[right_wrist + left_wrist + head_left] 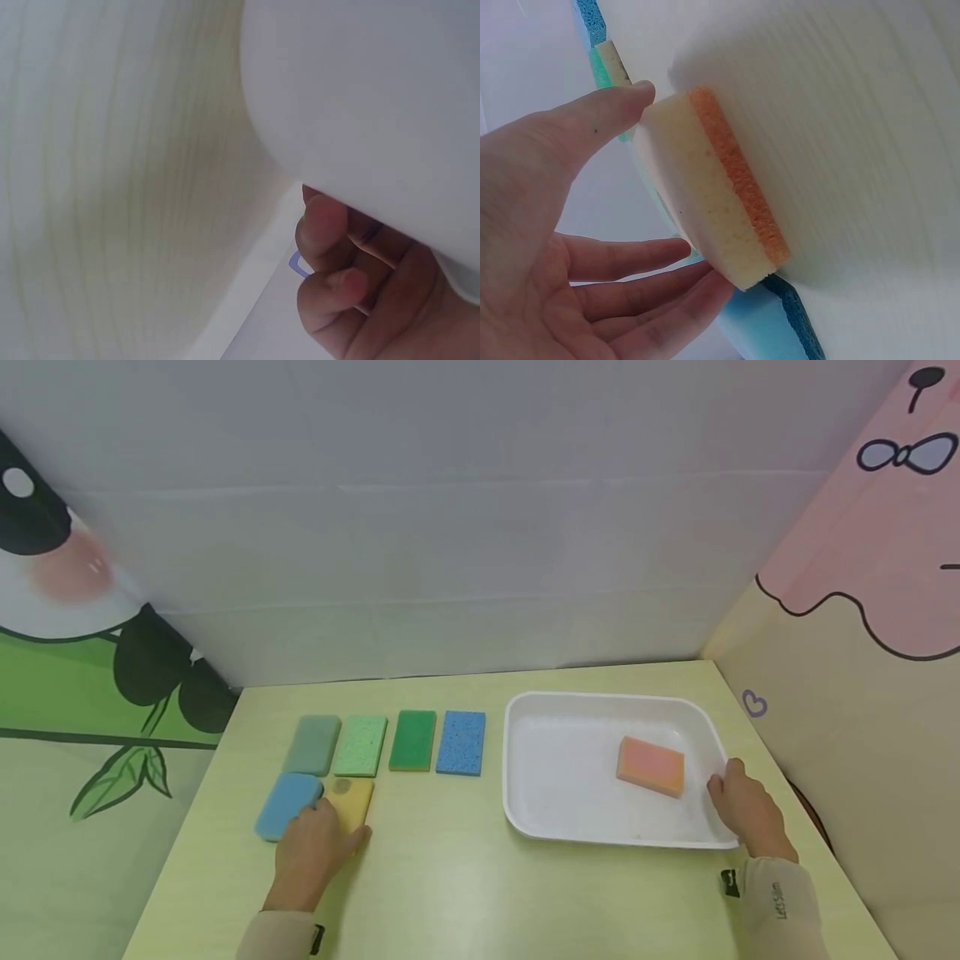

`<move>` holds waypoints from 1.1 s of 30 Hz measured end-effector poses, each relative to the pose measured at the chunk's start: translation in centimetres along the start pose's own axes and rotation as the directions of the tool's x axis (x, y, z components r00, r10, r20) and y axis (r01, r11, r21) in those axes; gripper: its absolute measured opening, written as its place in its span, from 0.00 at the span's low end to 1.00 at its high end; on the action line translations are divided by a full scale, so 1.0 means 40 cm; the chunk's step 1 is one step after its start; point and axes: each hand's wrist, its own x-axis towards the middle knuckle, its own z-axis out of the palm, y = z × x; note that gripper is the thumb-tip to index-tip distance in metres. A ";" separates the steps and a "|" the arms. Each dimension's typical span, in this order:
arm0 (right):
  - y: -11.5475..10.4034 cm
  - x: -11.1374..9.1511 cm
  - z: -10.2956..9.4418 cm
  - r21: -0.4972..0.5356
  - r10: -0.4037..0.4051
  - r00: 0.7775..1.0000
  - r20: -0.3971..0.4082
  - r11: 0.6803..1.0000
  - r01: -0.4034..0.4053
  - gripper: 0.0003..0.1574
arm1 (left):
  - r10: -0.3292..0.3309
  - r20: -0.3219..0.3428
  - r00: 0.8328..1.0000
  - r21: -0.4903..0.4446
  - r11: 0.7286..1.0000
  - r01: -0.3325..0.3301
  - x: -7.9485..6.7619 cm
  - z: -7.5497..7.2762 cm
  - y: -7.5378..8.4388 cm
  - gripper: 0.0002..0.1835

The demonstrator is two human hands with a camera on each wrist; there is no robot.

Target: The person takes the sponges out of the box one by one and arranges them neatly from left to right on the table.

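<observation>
On the left, a yellow sponge (352,802) with an orange bottom layer lies on the table. My left hand (311,852) is over its near end. In the left wrist view, the thumb is by one end of the yellow sponge (705,187) and relaxed fingers are by the other; firm contact is unclear. A blue sponge (288,806) lies left of it, partly behind the hand. My right hand (750,810) grips the right rim of a white tray (577,831), with curled fingers outside it. A pink and orange sponge (651,767) rests in the tray.
Behind the left hand stands a row of sponges on the table (450,893): grey-green (312,745), light green (361,746), dark green (412,740) and speckled blue (461,742). A white wall (480,568) rises at the back, and a decorated wall (885,735) borders the right.
</observation>
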 end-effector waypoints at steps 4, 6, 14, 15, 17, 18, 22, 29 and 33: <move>-0.003 0.000 -0.003 0.000 0.002 1.000 -0.002 1.000 -0.002 0.23 | -0.008 0.004 1.000 0.001 1.000 0.008 -0.001 -0.003 0.003 0.38; -0.004 0.001 -0.004 0.000 0.001 1.000 -0.003 1.000 -0.001 0.23 | -0.010 0.008 1.000 0.002 1.000 0.010 -0.002 -0.004 0.004 0.38; -0.008 -0.003 -0.007 -0.004 0.002 1.000 0.000 1.000 -0.002 0.23 | 0.020 0.015 1.000 0.012 1.000 -0.020 0.000 -0.013 0.003 0.40; -0.009 -0.004 -0.007 -0.004 0.001 1.000 0.001 1.000 -0.001 0.22 | 0.037 0.015 0.999 0.013 0.999 -0.037 0.002 -0.015 0.002 0.40; -0.010 -0.006 -0.008 -0.004 -0.001 1.000 0.001 1.000 0.001 0.22 | 0.101 0.005 0.995 0.016 0.995 -0.101 0.008 -0.018 0.000 0.39; -0.010 -0.007 -0.008 -0.005 -0.002 1.000 0.001 1.000 0.002 0.22 | 0.149 -0.002 0.989 0.017 0.989 -0.149 0.012 -0.021 -0.001 0.38; -0.009 -0.007 -0.007 -0.002 0.005 1.000 0.010 1.000 -0.004 0.22 | 0.374 -0.032 0.927 0.044 0.927 -0.372 0.030 -0.028 0.000 0.30; -0.004 -0.005 -0.002 -0.001 0.008 1.000 0.015 1.000 -0.008 0.23 | 0.499 -0.012 0.866 0.053 0.865 -0.498 0.059 -0.047 0.022 0.28; -0.005 -0.006 -0.003 0.000 0.007 1.000 0.013 1.000 -0.007 0.24 | 0.515 0.007 0.857 0.063 0.855 -0.514 0.072 -0.063 0.036 0.30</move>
